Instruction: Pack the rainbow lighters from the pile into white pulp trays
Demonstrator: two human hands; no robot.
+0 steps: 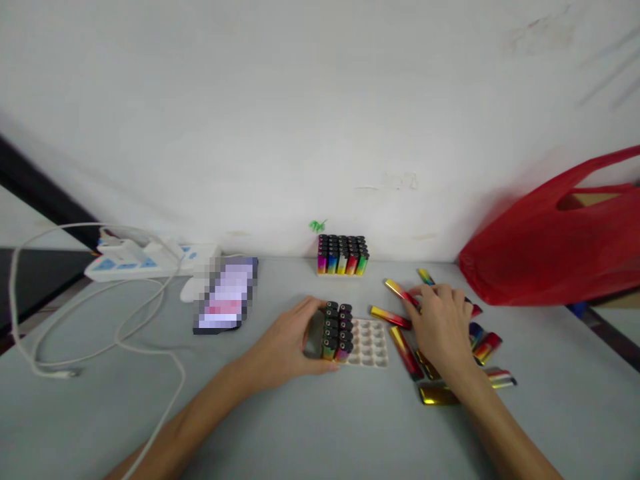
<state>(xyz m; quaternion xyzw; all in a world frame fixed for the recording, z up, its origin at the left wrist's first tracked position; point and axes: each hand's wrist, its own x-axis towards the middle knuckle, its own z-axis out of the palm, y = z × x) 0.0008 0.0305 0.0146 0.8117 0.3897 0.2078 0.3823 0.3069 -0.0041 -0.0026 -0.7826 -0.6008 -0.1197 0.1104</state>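
My left hand (pixel 285 343) is curved around the left end of a pale moulded tray (pixel 369 343), thumb in front and fingers behind. Two rows of black-topped lighters (pixel 339 331) stand upright in that end; the cups to their right hold nothing. My right hand (pixel 443 323) is bent palm-down over a loose scatter of shiny lighters. Its thumb and forefinger close on a yellow-and-red lighter (pixel 397 291), though the fingertips are partly hidden. Another yellow-and-red lighter (pixel 390 317) and a red one (pixel 406 353) lie between that hand and the tray. A gold lighter (pixel 439 393) is under the wrist.
Against the wall stands a full block of coloured lighters (pixel 343 257). A red bag (pixel 550 233) rests at the back right. On the left are a phone (pixel 227 293), a power strip (pixel 145 261) and a looping white cable (pixel 175 360) that crosses near my left forearm.
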